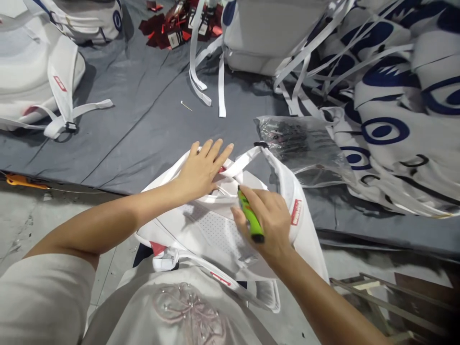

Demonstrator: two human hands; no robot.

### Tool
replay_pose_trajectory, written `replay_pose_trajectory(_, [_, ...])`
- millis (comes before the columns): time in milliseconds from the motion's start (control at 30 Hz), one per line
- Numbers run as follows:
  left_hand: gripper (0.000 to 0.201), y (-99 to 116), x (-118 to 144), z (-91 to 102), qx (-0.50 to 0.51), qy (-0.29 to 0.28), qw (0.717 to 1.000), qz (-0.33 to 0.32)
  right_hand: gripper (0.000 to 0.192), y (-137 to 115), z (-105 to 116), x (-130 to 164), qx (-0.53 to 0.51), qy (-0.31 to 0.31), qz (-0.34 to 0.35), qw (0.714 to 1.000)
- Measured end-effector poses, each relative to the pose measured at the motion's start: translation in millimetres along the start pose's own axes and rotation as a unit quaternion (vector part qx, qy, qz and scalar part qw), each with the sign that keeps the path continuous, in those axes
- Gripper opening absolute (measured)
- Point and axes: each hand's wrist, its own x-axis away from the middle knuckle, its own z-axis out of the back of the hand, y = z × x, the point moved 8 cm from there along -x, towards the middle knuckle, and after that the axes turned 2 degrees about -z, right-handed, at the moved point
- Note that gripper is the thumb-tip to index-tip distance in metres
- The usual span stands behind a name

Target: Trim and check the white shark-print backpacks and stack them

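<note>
A white backpack lies with its mesh-backed panel up at the table's front edge, close against my body. My left hand rests on its top end with the fingers spread. My right hand is closed round a small green tool with black ends; its exact kind does not show. The tool's far tip is near the backpack's top seam and webbing, but I cannot tell whether they touch. One shoulder strap with a red label runs down the right side; another strap hangs toward me.
Other white backpacks stand at the left and back. Several with blue eye patterns pile up at the right. A clear plastic bag lies beside mine. Red tags sit behind; an orange-handled tool is at the left edge.
</note>
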Motion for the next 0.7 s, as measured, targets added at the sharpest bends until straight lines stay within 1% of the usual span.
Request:
replay_pose_trajectory(67, [0.096, 0, 0, -0.3, 0.000, -0.004, 1.000, 0.003, 0.023, 7, 11, 8, -0.064, 0.020, -0.041, 0.997])
replay_pose_trajectory(133, [0.093, 0, -1, -1.2, 0.001, -0.008, 1.000, 0.005, 0.017, 19, 7, 6, -0.147, -0.001, -0.099, 0.984])
replay_pose_trajectory(200, [0.090, 0, -3, -1.4, -0.001, -0.010, 1.000, 0.004, 0.018, 28, -8, -2, -0.230, -0.063, -0.134, 0.962])
replay_pose_trajectory(267, [0.088, 0, -3, -1.4, -0.002, -0.014, 1.000, 0.003, 0.019, 30, -23, -13, -0.276, -0.143, -0.128, 0.942])
replay_pose_trajectory(367, [0.086, -1, -4, -2.0, 0.002, -0.020, 1.000, 0.003, 0.019, 33, -33, -23, -0.260, -0.229, -0.097, 0.933])
replay_pose_trajectory(433, [0.085, -2, -4, -2.6, 0.011, -0.020, 1.000, 0.004, 0.020, 35, -33, -24, -0.233, -0.253, -0.081, 0.936])
replay_pose_trajectory(567, [0.084, -3, -5, -5.3, 0.017, -0.020, 1.000, -0.001, 0.025, 32, -30, -21, -0.186, -0.238, -0.052, 0.952])
replay_pose_trajectory(700, [0.081, -3, -5, -4.1, 0.010, -0.008, 1.000, -0.007, 0.025, 25, -35, -20, -0.179, -0.227, -0.032, 0.957])
